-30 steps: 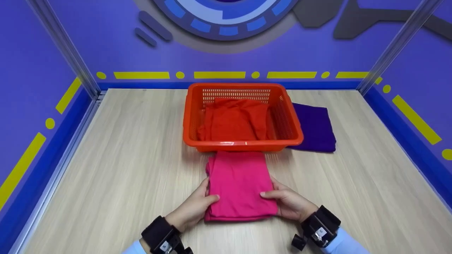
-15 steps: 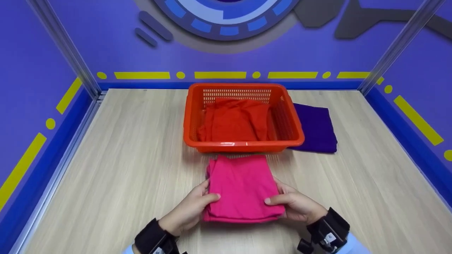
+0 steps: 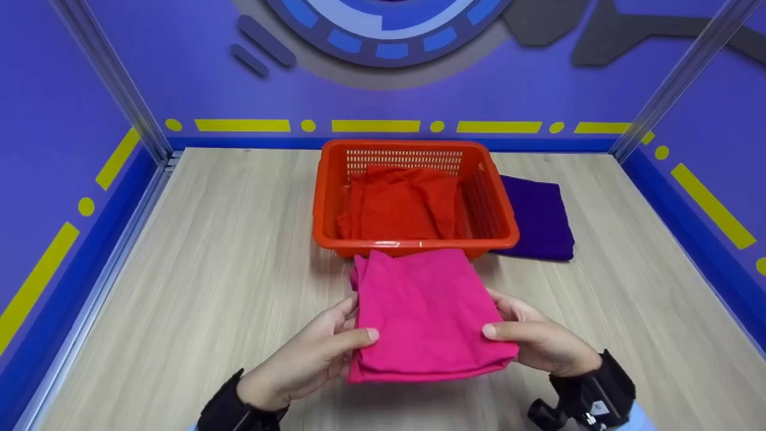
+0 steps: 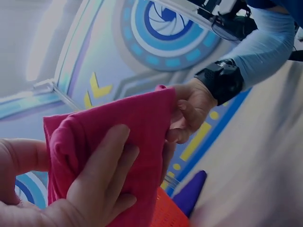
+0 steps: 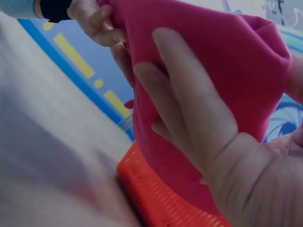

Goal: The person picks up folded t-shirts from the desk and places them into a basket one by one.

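Note:
A folded pink cloth garment [image 3: 428, 311] is held up off the table between both hands, just in front of the basket. My left hand [image 3: 314, 353] grips its left side, thumb on top and fingers beneath. On the opposite side my right hand [image 3: 541, 335] holds it the same way. From below, the left wrist view shows the left fingers [image 4: 102, 165] spread along the underside of the pink cloth [image 4: 142, 118]. The right fingers [image 5: 189, 90] support it likewise in the right wrist view. Its far edge overlaps the basket's front rim in the head view.
An orange-red plastic basket [image 3: 416, 244] stands at the back centre with a red folded cloth [image 3: 401, 203] inside. Beside it on the right lies a folded purple cloth [image 3: 538, 221], partly hidden by the basket. Blue-purple panels [image 3: 383, 102] enclose the wooden table [image 3: 239, 239].
Both hands have raised the pink garment from the table towards the camera. It looks larger, its right side has swung outward, and the hands have moved apart. Basket and purple cloth stay put.

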`<state>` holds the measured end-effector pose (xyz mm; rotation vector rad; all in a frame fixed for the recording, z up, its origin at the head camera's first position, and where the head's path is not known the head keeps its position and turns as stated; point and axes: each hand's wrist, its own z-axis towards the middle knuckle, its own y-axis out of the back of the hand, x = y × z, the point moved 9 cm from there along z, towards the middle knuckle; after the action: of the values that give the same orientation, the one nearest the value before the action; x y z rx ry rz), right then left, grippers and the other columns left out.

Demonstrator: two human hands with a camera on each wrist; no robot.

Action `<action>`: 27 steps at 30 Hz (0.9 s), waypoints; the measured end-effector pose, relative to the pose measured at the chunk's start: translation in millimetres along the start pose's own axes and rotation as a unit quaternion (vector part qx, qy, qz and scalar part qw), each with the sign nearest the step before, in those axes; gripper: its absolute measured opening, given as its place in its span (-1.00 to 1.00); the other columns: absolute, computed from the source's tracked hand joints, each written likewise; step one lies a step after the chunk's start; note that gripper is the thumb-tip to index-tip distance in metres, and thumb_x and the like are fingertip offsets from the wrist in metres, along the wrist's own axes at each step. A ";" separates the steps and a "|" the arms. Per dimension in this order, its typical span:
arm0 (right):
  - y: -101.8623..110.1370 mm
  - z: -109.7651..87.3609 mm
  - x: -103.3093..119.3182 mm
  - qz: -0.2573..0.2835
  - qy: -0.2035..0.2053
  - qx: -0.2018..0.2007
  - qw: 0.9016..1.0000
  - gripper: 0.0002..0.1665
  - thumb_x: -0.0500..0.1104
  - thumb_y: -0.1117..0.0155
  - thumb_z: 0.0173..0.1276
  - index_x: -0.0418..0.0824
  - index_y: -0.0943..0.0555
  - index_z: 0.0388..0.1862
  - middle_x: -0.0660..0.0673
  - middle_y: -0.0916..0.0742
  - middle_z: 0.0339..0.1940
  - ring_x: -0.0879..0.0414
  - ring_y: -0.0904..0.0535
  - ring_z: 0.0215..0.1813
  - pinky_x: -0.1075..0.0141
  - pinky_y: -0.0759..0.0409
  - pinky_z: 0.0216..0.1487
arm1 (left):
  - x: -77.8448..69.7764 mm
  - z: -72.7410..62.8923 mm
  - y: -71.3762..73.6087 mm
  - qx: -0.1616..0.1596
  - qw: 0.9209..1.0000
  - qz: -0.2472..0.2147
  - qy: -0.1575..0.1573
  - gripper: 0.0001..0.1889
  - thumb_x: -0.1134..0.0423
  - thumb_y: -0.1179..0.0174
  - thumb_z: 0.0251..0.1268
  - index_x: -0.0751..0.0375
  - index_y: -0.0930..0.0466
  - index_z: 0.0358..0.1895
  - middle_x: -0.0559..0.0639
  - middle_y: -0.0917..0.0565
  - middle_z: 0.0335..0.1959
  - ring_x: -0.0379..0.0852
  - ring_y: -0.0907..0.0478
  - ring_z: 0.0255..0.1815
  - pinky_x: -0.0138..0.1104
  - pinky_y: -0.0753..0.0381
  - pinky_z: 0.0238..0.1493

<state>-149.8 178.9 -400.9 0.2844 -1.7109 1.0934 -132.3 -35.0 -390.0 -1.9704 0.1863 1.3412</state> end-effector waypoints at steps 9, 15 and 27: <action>-10.4 3.4 27.4 -0.025 0.033 0.005 0.999 -0.16 -0.50 0.12 0.48 -0.13 0.04 0.66 -0.28 -0.62 0.24 -0.05 -0.65 0.16 0.16 -0.61 0.21 | -28.6 12.3 -6.0 -0.006 0.997 0.063 -0.048 0.12 0.40 -0.32 0.26 0.19 0.41 0.65 0.36 -0.45 0.36 0.12 -0.62 0.18 -0.17 -0.63 0.15; -7.3 15.6 43.5 -0.044 0.056 -0.022 0.997 -0.13 -0.54 0.06 0.42 -0.18 0.03 0.63 -0.25 -0.66 0.14 -0.03 -0.69 0.07 0.18 -0.63 0.16 | -43.1 25.2 -0.7 -0.035 0.992 0.100 -0.071 0.11 0.47 -0.24 0.24 0.18 0.42 0.65 0.31 -0.39 0.42 0.04 -0.60 0.16 -0.25 -0.61 0.16; 44.8 53.9 66.1 -0.021 0.093 -0.182 0.979 -0.10 -0.58 0.00 0.41 -0.11 -0.05 0.62 -0.16 -0.59 0.20 0.00 -0.70 0.01 0.17 -0.71 0.03 | -67.4 70.4 26.3 -0.117 0.980 0.128 -0.095 0.08 0.61 -0.13 0.18 0.14 0.35 0.66 0.23 -0.33 0.45 0.01 -0.50 0.11 -0.32 -0.57 0.09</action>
<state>-241.3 182.2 -370.9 -0.0148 -1.6894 0.7315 -227.8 -27.4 -358.4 -2.0463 0.2043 1.7798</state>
